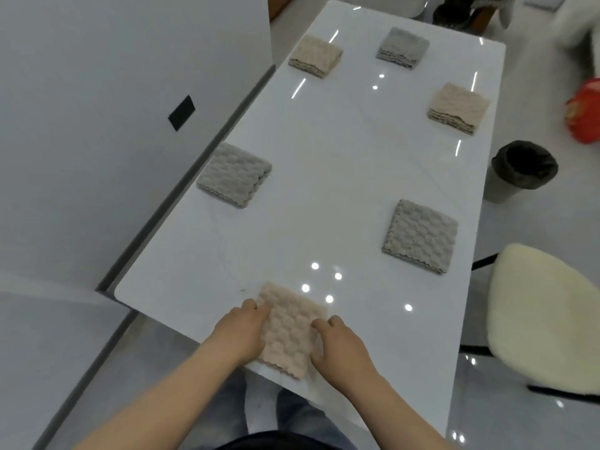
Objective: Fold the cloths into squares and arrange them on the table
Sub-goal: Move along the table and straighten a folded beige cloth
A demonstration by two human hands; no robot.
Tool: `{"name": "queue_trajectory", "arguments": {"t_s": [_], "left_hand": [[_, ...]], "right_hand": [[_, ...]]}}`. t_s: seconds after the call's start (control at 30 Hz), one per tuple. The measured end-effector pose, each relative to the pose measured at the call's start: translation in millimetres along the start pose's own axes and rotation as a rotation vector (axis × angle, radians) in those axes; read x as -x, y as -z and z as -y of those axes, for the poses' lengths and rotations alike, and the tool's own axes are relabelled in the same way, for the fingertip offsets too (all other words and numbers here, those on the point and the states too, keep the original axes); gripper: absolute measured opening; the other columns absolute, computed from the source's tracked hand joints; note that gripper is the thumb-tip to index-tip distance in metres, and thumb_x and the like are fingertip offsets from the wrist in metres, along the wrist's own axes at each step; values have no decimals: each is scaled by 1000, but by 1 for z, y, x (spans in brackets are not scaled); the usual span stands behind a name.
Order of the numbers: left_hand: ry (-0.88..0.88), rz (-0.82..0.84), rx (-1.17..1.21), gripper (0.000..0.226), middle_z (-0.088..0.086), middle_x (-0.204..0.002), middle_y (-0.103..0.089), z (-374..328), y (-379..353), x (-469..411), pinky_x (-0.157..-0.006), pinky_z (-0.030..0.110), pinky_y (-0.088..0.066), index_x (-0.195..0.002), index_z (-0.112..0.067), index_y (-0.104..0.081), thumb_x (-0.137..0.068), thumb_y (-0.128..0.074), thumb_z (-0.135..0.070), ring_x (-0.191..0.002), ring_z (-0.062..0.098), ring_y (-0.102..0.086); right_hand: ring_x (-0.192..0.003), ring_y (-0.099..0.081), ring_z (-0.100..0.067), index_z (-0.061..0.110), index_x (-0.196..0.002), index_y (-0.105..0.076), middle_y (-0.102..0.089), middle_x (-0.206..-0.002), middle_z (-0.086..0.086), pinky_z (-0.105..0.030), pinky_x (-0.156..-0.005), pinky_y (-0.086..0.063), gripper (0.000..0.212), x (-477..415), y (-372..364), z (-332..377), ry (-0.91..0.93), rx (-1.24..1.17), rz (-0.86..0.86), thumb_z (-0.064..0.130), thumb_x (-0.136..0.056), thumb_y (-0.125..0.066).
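On table (328,164), left hand (242,332), right hand (339,344) holding beige cloth (290,332)

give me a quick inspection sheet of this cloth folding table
surface: glossy white table, ceiling lights reflected in it.
job's things: six folded squares, spaced apart: near beige cloth, left grey cloth, right grey cloth, right beige cloth, far beige cloth, far grey cloth.
clutter: nothing seen.
grippers: left hand and right hand grip the near beige cloth's side edges.
cables: nothing seen.
surroundings: lined bin, cream chair, blurred red object on the right; grey wall on the left.
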State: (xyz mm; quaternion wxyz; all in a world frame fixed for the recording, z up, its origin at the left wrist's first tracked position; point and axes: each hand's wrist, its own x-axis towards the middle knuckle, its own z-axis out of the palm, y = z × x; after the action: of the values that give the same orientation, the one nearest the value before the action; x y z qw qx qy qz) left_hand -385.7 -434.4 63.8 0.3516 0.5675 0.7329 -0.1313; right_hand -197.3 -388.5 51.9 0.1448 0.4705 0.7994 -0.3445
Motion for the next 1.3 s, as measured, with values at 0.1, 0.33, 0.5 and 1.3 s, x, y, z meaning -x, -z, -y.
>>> {"name": "queue_trajectory", "arguments": {"t_s": [0.1,0.33,0.5,1.3], "left_hand": [[-45,-15,-19,60,7,-126,-40,2,5,-12,-71,28,-47,-142,-22,-28,-86,-47,-10,-88,19,-49],[-157,73,-144,71,6,-126,-40,21,15,-32,-68,26,-37,-147,-24,-19,-84,-49,-14,-89,18,-44],[-236,157,-243,90,8,-128,-40,38,14,-40,-72,27,-43,-151,-30,3,-83,-57,-33,-104,24,-52],[-324,14,-245,93,7,-121,-41,58,0,-60,-63,27,-37,-150,-26,9,-88,-57,-42,-80,14,-41]], "right_hand": [[-82,-43,-16,20,-132,-44,-47,-112,-4,-26,-72,-44,44,-4,-2,-1,-48,-33,-16,21,-88,-50],[-86,-45,-17,25,-142,-32,-41,-117,-3,-23,-72,-45,62,-8,-8,18,-229,-154,-82,21,-85,-55],[-73,-46,-16,29,-151,-11,-39,-117,-5,-15,-51,-32,78,-7,-25,36,-342,-236,-46,19,-86,-53],[-78,-49,-16,30,-150,17,-44,-96,-2,-16,-52,-31,96,-24,-50,42,-387,-271,-56,21,-88,-55]]}}
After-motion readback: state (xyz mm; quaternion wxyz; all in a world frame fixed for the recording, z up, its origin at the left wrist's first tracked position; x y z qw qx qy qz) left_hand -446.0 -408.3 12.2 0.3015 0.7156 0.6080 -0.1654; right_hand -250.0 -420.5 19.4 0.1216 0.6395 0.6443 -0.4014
